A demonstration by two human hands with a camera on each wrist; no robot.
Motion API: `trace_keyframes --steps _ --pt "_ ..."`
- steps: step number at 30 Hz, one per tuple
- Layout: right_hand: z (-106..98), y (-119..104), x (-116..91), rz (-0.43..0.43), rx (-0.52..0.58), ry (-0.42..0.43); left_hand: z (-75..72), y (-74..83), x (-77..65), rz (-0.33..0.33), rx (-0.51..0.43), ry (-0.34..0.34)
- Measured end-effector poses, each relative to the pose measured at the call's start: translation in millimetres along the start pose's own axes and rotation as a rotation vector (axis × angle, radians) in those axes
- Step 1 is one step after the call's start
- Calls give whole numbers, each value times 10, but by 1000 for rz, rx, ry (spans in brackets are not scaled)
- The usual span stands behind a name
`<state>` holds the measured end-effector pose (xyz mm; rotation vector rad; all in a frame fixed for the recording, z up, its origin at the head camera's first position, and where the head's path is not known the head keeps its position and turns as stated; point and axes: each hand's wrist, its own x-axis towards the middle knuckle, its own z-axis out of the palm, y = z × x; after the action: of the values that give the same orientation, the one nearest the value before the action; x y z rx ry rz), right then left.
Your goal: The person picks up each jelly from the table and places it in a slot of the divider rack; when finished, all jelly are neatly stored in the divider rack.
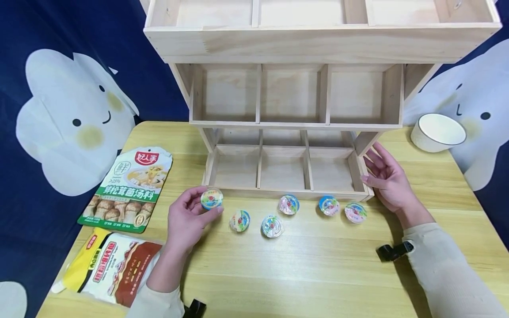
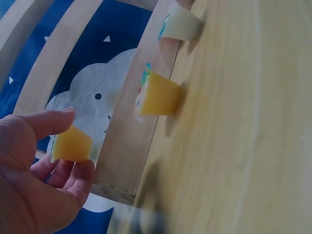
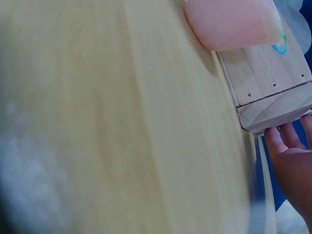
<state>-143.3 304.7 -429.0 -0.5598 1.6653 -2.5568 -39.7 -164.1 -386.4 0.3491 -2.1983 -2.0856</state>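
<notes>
My left hand [image 1: 188, 218] pinches a jelly cup [image 1: 212, 198] between thumb and fingers, just off the front left corner of the wooden shelf [image 1: 278, 193]. In the left wrist view this jelly cup [image 2: 73, 145] shows orange through its clear side. Several more jelly cups stand in a loose row before the shelf: one at the left [image 1: 240, 221], one nearest me [image 1: 272, 226], and one at the right end [image 1: 355, 213]. That right-hand part of the row includes a pink cup [image 3: 234, 22]. My right hand [image 1: 387, 179] touches the shelf's lower right side with its fingers extended.
The shelf rises in three tiers, each split into three compartments; its top tier [image 1: 318, 44] juts toward me. On the left lie a green-and-white soup seasoning pouch [image 1: 127, 190] and a yellow-and-white food bag [image 1: 111, 267]. A white bowl [image 1: 437, 132] stands at the back right.
</notes>
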Motion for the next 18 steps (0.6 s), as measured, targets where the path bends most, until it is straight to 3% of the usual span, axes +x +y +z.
trace_keyframes --steps 18 --pt "20 -10 -3 5 10 1 235 135 266 87 -70 -12"
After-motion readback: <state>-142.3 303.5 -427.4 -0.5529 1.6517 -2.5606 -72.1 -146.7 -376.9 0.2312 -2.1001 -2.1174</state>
